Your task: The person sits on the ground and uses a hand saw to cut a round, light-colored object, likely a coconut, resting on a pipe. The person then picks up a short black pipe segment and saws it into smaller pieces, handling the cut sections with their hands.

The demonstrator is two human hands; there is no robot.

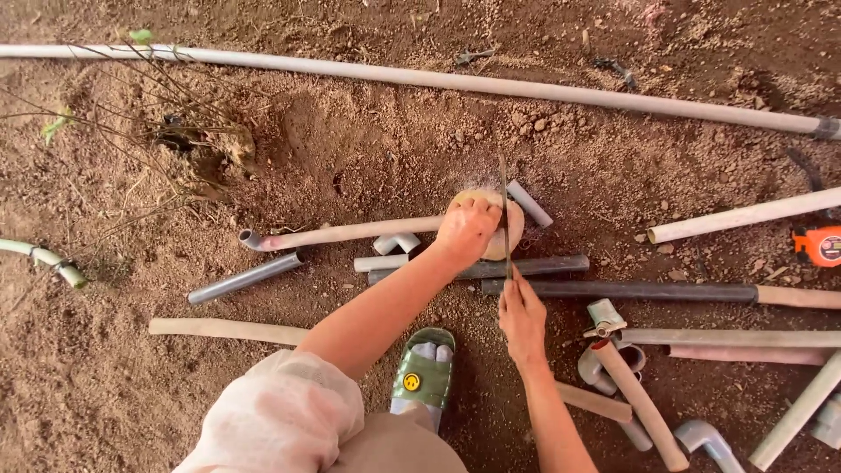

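Left hand (467,229) clamps the muddy pipe (350,233) onto a stone (515,229), pinning it steady; right hand (522,317) grips the hacksaw blade (505,206) upright across it.

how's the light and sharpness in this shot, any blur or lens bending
Head view: soft, even daylight, only faint shadows on the soil and no glare. The left hand pressing the pipe is fairly sharp; the right hand and thin saw blade look slightly smeared. The long white pipe at the top bows a little, hinting at wide-angle distortion.
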